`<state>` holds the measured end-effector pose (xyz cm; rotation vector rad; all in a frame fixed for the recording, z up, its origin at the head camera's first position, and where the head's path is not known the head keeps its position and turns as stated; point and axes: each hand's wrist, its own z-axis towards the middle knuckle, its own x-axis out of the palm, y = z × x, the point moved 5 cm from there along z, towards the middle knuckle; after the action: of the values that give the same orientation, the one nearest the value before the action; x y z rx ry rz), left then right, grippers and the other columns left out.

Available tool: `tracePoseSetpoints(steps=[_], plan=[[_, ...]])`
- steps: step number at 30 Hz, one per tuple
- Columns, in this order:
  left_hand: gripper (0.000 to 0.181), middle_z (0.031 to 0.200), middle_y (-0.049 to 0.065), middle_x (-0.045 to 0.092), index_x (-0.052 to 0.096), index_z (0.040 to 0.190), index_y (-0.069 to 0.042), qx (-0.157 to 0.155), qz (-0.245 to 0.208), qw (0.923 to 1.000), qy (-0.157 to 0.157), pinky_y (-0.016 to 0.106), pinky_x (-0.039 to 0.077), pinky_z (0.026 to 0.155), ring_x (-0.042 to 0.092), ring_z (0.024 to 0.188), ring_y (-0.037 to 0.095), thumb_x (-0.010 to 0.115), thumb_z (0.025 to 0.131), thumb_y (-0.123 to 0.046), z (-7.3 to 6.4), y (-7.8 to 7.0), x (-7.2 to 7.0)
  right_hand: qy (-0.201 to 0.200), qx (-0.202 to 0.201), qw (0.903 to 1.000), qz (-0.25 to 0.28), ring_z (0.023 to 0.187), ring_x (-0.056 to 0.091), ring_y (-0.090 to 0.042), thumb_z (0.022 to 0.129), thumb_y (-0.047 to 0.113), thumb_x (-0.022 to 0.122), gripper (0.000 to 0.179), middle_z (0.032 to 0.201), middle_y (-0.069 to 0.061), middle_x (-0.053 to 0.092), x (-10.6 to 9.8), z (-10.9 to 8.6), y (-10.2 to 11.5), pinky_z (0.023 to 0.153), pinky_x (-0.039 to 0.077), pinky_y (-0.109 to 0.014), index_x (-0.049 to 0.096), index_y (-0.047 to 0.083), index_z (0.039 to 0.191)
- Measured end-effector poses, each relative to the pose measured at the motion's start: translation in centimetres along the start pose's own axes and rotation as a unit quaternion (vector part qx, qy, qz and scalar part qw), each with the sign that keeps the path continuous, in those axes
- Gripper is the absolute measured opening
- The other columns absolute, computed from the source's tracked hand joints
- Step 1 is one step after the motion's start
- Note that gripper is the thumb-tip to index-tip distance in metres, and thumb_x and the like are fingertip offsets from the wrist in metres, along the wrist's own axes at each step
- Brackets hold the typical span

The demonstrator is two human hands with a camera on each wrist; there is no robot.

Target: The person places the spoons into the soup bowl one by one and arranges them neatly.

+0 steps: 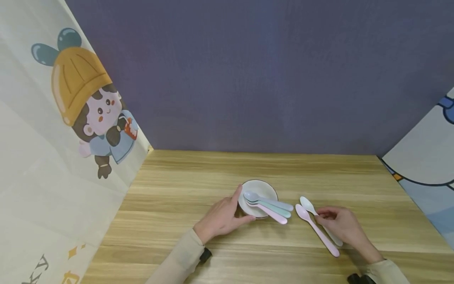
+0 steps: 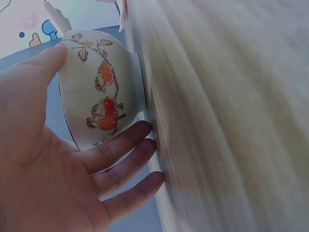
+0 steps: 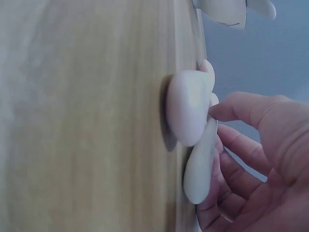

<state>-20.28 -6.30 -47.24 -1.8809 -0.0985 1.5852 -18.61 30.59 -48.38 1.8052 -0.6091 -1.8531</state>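
A small white bowl (image 1: 264,185) with a dark rim stands on the table, three spoons leaning in it: a pale blue spoon (image 1: 280,205), a mint green spoon (image 1: 281,212) and a pink spoon (image 1: 278,217). My left hand (image 1: 223,217) spans the bowl's left side, thumb and index finger touching it. Painted orange fruit decorates the bowl (image 2: 104,92) in the left wrist view, where my other fingertips (image 2: 154,179) reach the table. With thumb and fingers, my right hand (image 1: 340,225) pinches a white spoon (image 1: 307,205) lying beside another pink spoon (image 1: 320,234).
The wooden table (image 1: 191,169) ends at a dark blue-grey panel (image 1: 248,79) behind. A cartoon-printed white sheet (image 1: 35,157) borders the left side, and another printed sheet (image 1: 422,154) the right. The second pink spoon lies between the bowl and my right hand.
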Motion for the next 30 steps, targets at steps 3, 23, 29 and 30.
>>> tracePoseSetpoints(steps=[3,23,29,30], plan=[[0.114,0.147,0.018,0.064,0.013,0.172,-0.009,0.000,-0.001,1.0000,0.001,0.046,0.055,0.109,0.065,0.130,0.029,0.056,0.095,-0.081,0.0,0.0,0.0,0.003,0.006,1.0000,0.002,0.072,0.064,0.005,0.092,0.019,0.084,0.019,0.091,-0.005,0.082,0.0,0.0,-0.1,0.066,0.052,-0.019,0.083,0.004,0.105],[0.114,0.139,0.014,0.068,0.012,0.173,-0.010,-0.002,-0.002,1.0000,0.004,0.043,0.055,0.105,0.065,0.122,0.024,0.056,0.095,-0.081,0.0,0.0,0.0,0.023,0.024,0.9994,-0.004,0.078,0.066,0.001,0.095,0.028,0.082,0.026,0.097,-0.005,0.083,-0.9,-0.1,-0.2,0.068,0.051,-0.021,0.083,0.008,0.110],[0.114,0.142,0.015,0.067,0.011,0.172,-0.009,0.001,-0.002,1.0000,0.002,0.044,0.055,0.106,0.066,0.125,0.026,0.056,0.095,-0.080,0.0,0.0,0.0,0.027,0.031,0.9991,-0.010,0.081,0.067,-0.003,0.096,0.031,0.081,0.027,0.099,-0.005,0.083,-1.1,0.0,0.0,0.069,0.052,-0.021,0.083,0.009,0.111],[0.114,0.143,0.016,0.067,0.011,0.172,-0.009,0.001,-0.003,1.0000,0.002,0.044,0.055,0.106,0.066,0.126,0.026,0.056,0.095,-0.080,0.0,0.0,0.0,0.027,0.030,0.9991,-0.010,0.081,0.067,-0.003,0.096,0.031,0.081,0.027,0.099,-0.005,0.083,-1.1,0.0,0.1,0.069,0.052,-0.021,0.083,0.008,0.111]])
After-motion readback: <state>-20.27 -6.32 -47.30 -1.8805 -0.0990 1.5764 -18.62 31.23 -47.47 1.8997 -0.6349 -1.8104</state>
